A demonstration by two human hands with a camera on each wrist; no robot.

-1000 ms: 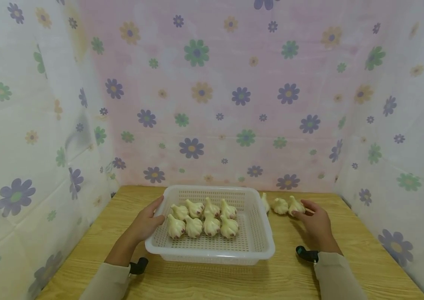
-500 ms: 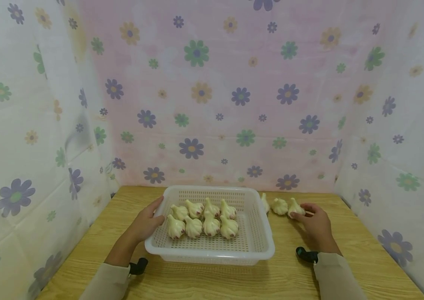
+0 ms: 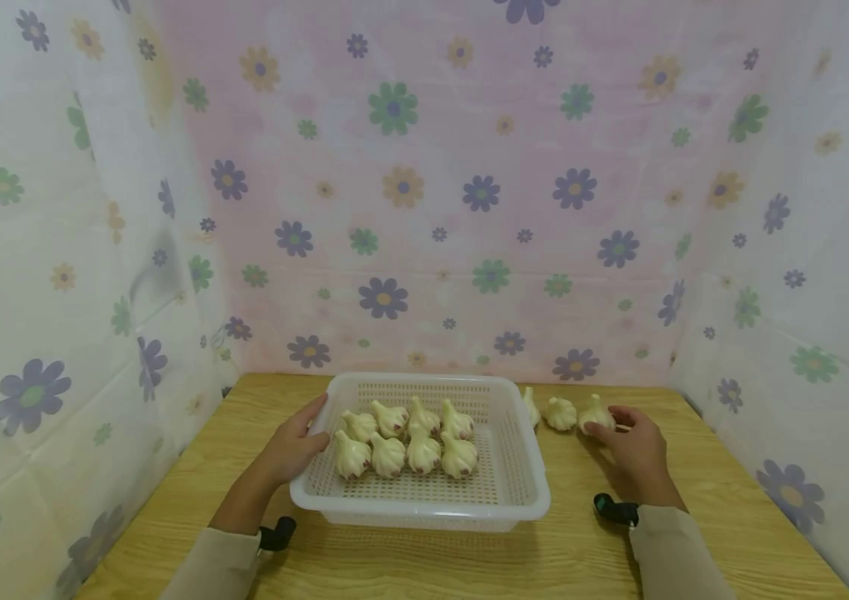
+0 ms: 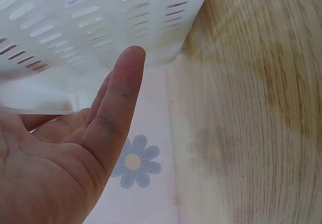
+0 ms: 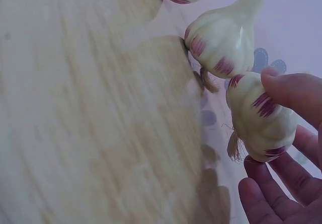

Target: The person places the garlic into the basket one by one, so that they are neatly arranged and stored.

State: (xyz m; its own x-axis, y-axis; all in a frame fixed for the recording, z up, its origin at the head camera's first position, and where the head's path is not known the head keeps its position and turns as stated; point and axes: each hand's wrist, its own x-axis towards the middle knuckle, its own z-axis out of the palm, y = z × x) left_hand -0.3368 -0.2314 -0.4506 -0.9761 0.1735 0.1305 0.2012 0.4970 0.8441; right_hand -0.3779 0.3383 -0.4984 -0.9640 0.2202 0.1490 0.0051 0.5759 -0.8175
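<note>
A white plastic basket (image 3: 424, 507) stands in the middle, with several garlic bulbs (image 3: 388, 454) in two rows inside it. My left hand (image 3: 295, 442) grips the basket's left rim, thumb over the edge; in the left wrist view its fingers lie against the slotted wall outside. To the right of the basket, my right hand (image 3: 636, 446) pinches a garlic bulb (image 5: 261, 116) between thumb and fingers. Its root tuft and purple streaks show in the right wrist view. Beside it sits another garlic bulb (image 3: 561, 413), and a third bulb (image 3: 531, 407) is partly hidden by the basket's wall.
The wood-patterned table (image 3: 424, 571) is enclosed at the back and sides by flower-printed cloth (image 3: 439, 250). Black wrist devices (image 3: 277, 533) are worn by both arms near the sleeves.
The garlic bulb in my right hand has shifted very slightly to the right and stands a little more upright. My left hand and the basket stay in place.
</note>
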